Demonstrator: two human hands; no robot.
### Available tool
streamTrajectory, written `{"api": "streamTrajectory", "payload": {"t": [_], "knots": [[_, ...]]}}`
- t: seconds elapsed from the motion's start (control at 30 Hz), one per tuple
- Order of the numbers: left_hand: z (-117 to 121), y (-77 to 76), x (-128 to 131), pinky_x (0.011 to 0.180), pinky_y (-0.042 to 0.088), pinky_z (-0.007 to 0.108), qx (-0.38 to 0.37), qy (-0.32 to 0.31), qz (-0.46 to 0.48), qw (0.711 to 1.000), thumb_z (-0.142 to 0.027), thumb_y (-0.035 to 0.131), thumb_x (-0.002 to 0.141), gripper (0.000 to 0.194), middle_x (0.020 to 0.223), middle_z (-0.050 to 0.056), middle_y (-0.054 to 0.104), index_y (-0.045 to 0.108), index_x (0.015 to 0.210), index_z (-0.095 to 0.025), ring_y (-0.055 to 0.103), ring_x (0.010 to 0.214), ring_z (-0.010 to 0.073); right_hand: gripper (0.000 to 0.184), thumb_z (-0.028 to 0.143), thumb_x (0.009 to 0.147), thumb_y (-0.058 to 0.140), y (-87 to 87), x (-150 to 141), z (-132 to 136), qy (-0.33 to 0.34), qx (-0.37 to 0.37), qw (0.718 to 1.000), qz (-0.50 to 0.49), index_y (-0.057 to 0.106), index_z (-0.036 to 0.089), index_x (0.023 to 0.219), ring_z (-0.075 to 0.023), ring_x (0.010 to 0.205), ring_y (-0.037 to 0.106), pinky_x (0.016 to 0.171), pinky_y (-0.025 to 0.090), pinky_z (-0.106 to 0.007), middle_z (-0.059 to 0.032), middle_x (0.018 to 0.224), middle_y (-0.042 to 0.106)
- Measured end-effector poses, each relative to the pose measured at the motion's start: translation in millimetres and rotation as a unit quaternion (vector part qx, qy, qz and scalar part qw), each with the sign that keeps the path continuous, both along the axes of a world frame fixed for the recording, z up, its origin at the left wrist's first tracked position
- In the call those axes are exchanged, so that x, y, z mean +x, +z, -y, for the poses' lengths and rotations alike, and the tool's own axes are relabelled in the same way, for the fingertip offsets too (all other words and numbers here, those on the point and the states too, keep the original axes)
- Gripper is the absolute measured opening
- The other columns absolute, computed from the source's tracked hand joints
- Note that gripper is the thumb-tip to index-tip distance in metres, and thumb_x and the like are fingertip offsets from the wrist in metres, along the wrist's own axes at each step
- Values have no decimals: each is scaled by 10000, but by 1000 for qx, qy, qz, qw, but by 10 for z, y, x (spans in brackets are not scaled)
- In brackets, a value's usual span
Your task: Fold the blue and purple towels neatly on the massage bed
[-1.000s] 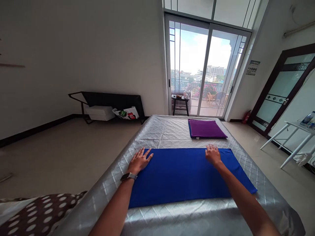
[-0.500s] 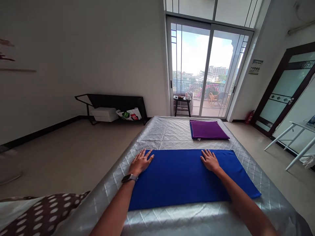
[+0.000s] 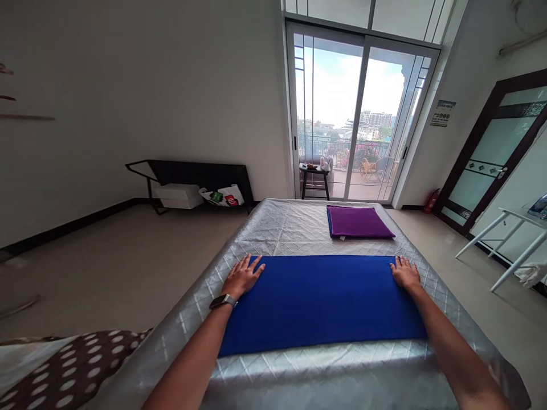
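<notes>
A flat blue folded cloth [image 3: 320,302] lies across the silver quilted cover [image 3: 273,370] in front of me. My left hand [image 3: 244,277] rests on its far left corner, fingers spread, with a watch on the wrist. At the far right corner, my right hand [image 3: 407,273] lies flat with its fingers apart, and the forearm hides part of the cloth's right edge. Beyond the blue cloth sits a folded purple cloth [image 3: 361,221] with a blue layer showing at its left side and a small white tag.
Brown polka-dot fabric [image 3: 81,364] is at the lower left. By the wall stands a black rack [image 3: 196,176] with a white box [image 3: 179,196] and a printed bag [image 3: 222,196]. A dark stool [image 3: 315,171] is near the sliding door, a white table [image 3: 519,215] at right.
My right hand has slid rightward along the blue cloth's far edge to its right corner. My left hand stays at the left corner. The view has shifted slightly.
</notes>
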State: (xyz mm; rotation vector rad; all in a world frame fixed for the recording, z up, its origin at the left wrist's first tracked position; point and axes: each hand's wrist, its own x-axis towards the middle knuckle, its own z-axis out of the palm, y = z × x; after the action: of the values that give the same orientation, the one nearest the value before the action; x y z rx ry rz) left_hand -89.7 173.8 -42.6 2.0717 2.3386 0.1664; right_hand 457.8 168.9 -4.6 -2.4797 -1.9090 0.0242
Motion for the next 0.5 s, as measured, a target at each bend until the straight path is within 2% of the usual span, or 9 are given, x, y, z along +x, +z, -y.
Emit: {"api": "streamTrajectory", "payload": {"t": [0.07,0.13,0.23,0.3,0.37,0.43,0.5], "knots": [[0,2,8,1200,231,435,-1,2,2,1000,-528,241,988,631,1621,125,319,321,1547,-247,289,1493,257,592,218,963,264,70,-242,16,12,32,999,19,365,66,1526,-267,1503,241,1219,149,-478,-173,1594,331],[-5,-2,12,1200,232,435,3,3,6,1000,-539,257,983,635,1621,112,323,325,1545,-252,282,1495,261,586,199,959,266,125,-605,38,50,56,997,14,389,47,1511,-267,1500,249,1221,145,-461,-182,1584,344],[-16,-7,15,1203,226,442,6,2,8,1000,-532,272,983,628,1619,108,328,339,1540,-250,288,1492,264,596,337,1005,248,154,-1318,75,151,46,987,-38,365,79,1529,-231,1510,221,1224,140,-400,-138,1595,339],[-21,-6,16,1205,221,450,6,3,9,1000,-518,267,989,614,1618,107,329,346,1537,-253,292,1491,261,624,421,1019,223,133,-1799,94,234,18,969,-76,309,116,1557,-199,1518,189,1227,122,-371,-103,1609,317],[-22,-6,13,1206,220,451,6,6,8,1000,-507,263,994,605,1618,111,327,349,1536,-252,294,1490,259,659,484,1021,200,86,-2178,98,285,-6,953,-107,247,136,1578,-180,1524,158,1230,104,-362,-82,1625,281],[-20,-7,7,1207,220,442,6,7,6,1000,-500,261,997,601,1620,114,321,346,1537,-249,295,1490,254,685,520,1017,193,29,-2383,80,305,-27,944,-124,213,140,1586,-176,1529,133,1232,88,-363,-73,1638,237],[-18,-13,-3,1206,226,432,6,6,4,1000,-497,258,1000,600,1622,115,316,339,1540,-248,300,1488,252,696,543,1011,198,-24,-2369,45,306,-42,943,-126,207,153,1588,-176,1531,116,1234,67,-369,-59,1646,205]]}}
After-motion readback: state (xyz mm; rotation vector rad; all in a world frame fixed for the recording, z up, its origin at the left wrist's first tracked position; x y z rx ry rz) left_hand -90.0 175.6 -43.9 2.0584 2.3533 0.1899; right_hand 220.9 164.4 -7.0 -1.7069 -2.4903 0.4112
